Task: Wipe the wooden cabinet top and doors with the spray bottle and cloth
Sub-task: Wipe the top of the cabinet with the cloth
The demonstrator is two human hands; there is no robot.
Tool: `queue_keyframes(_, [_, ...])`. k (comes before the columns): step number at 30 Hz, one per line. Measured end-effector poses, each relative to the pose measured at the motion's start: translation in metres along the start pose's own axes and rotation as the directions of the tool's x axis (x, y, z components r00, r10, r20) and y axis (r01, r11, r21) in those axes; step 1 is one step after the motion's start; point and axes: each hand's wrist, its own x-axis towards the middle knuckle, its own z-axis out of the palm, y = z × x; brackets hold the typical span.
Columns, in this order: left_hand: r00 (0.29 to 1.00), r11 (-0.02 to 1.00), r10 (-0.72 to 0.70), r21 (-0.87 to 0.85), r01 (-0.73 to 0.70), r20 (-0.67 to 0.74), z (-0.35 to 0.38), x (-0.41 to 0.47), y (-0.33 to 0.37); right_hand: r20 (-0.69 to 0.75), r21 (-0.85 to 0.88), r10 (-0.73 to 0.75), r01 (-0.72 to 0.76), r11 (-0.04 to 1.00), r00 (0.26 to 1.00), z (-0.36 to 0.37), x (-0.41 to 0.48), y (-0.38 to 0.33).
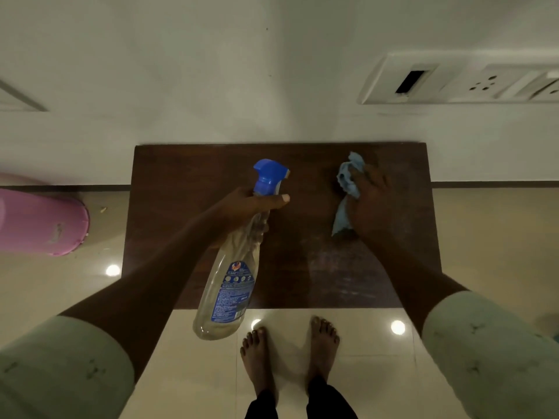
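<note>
The dark wooden cabinet top (187, 182) lies below me against the white wall. My left hand (242, 207) grips the neck of a clear spray bottle (230, 285) with a blue trigger head, held above the top's middle with its nozzle toward the wall. My right hand (372, 201) holds a crumpled light blue cloth (348, 179) down on the right part of the top. Pale smeared streaks show on the wood below that hand. The cabinet doors are hidden from this angle.
A pink plastic bin (39, 222) stands on the tiled floor left of the cabinet. A white socket and switch panel (453, 83) is on the wall above the right side. My bare feet (290, 358) stand on the glossy tiles in front of the cabinet.
</note>
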Motion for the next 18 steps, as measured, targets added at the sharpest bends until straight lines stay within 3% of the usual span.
queue_keyframes(1, [1.000,1.000,-0.009,0.010,0.009,-0.001,0.000,-0.001,-0.002,-0.005,0.056,0.028,-0.028,0.998,1.000,-0.009,-0.005,-0.001])
queue_keyframes(2, [1.000,1.000,-0.014,0.020,0.014,-0.002,0.000,-0.002,-0.003,-0.005,0.027,-0.082,0.082,0.996,0.997,-0.008,-0.014,-0.001])
queue_keyframes(3, [1.000,1.000,-0.013,0.020,0.013,-0.001,0.002,-0.002,-0.005,-0.016,0.114,-0.234,0.234,0.965,0.972,-0.010,-0.029,-0.017])
queue_keyframes(5, [1.000,1.000,0.006,0.006,-0.006,0.007,0.005,-0.003,-0.006,-0.038,0.302,-0.382,0.374,0.877,0.924,-0.014,-0.069,-0.053])
queue_keyframes(7, [0.999,0.999,0.042,0.012,-0.042,0.022,0.010,-0.006,-0.008,0.051,0.364,-0.504,0.454,0.813,0.862,-0.008,-0.107,-0.078])
queue_keyframes(10, [0.999,0.999,0.042,0.028,-0.042,0.026,0.014,-0.010,-0.011,0.045,0.378,-0.526,0.473,0.796,0.849,-0.006,-0.113,-0.048])
queue_keyframes(14, [0.999,0.998,0.019,0.058,-0.020,0.032,0.009,-0.013,-0.018,-0.198,0.317,-0.390,0.435,0.843,0.899,-0.007,-0.103,0.019])
queue_keyframes(16, [0.998,0.999,0.039,0.023,-0.040,0.045,0.008,-0.015,-0.020,-0.189,0.319,-0.259,0.308,0.896,0.947,-0.004,-0.112,0.023])
queue_keyframes(18, [0.997,0.998,0.060,0.002,-0.060,0.053,0.011,-0.016,-0.023,-0.134,0.436,-0.221,0.258,0.862,0.966,0.002,-0.134,0.000])
